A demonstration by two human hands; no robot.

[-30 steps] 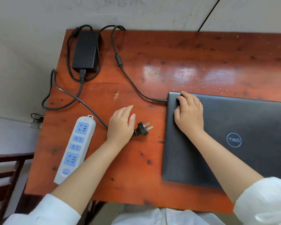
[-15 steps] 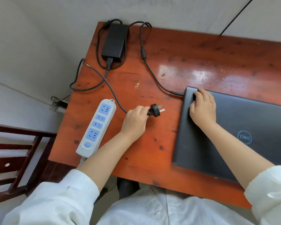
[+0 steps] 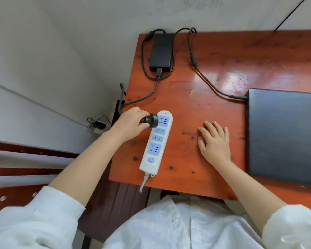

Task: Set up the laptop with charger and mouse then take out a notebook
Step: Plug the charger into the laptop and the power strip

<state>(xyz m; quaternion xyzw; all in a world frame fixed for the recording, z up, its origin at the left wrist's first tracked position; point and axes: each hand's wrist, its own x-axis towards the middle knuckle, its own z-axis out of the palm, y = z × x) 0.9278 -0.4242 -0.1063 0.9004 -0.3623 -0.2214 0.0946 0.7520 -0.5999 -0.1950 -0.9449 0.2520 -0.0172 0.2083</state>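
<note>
- Left hand pinches plug, prongs aimed at power strip top socket — lined up to insert, probably.
- Right hand flat, empty, on table.
- Charger brick at far corner; laptop closed, cable attached.

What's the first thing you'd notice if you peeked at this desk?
Probably the left hand holding a black plug right at the far socket of the white and blue power strip, near the left edge of the reddish wooden table. Next, the closed dark laptop on the right, with a cable running to the black charger brick at the far corner. The right hand lies flat between strip and laptop.
</note>
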